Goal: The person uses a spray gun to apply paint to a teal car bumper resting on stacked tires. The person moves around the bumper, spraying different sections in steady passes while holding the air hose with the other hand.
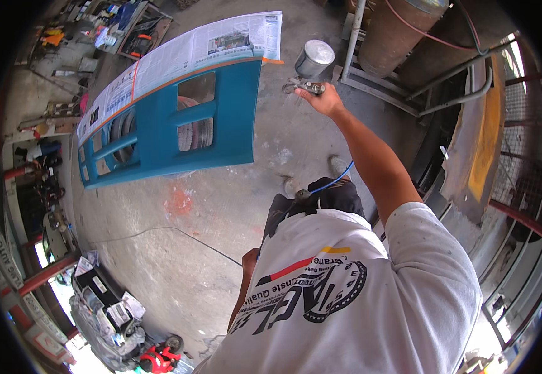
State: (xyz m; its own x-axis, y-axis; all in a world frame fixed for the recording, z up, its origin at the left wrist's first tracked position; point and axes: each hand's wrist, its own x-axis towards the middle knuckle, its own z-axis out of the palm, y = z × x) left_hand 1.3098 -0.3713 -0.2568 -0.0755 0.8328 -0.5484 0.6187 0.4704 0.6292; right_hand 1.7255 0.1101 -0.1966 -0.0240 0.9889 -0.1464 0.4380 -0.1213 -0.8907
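Observation:
My right hand (pixel 326 100) is stretched forward, its fingers wrapped round a paint spray gun (pixel 311 88) with a round metal cup (pixel 315 57). A blue air hose (pixel 334 182) runs from under my right forearm to my waist. To the left of the gun, and apart from it, is a teal-painted panel (pixel 233 106) with rectangular openings. Newspaper (pixel 190 59) masks its far edge along orange tape. My left hand (pixel 250 258) is low by my left side, partly hidden by my shirt; its fingers are curled where a thin hose meets it.
That thin dark hose (pixel 159 229) trails over the concrete floor (pixel 140 212). Tires (pixel 195 134) show through the panel's openings. A large cylindrical tank (pixel 395 43) in a metal pipe frame (pixel 395 100) stands at far right. Cluttered parts (pixel 140 43) lie far left; a wrapped engine (pixel 106 305) sits near left.

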